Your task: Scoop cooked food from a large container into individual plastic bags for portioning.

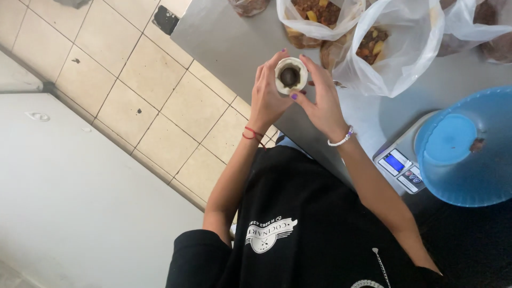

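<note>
A round piece of pale dough [296, 86] with a dark lump of filling in its hollow is cupped between both my hands, above the grey steel table [229, 37]. My left hand [268, 96] wraps its left side, the thumb pressed on the lower rim. My right hand [321, 98] closes around its right side, fingers curled behind it. A red string circles my left wrist and a white bead bracelet my right wrist.
Clear plastic bags [397, 48] of brown chunky filling lie at the table's far side. A blue plastic bowl [469, 149] sits on a small digital scale [401, 168] at the right. A tiled floor [122, 69] and a white surface [80, 202] lie to the left.
</note>
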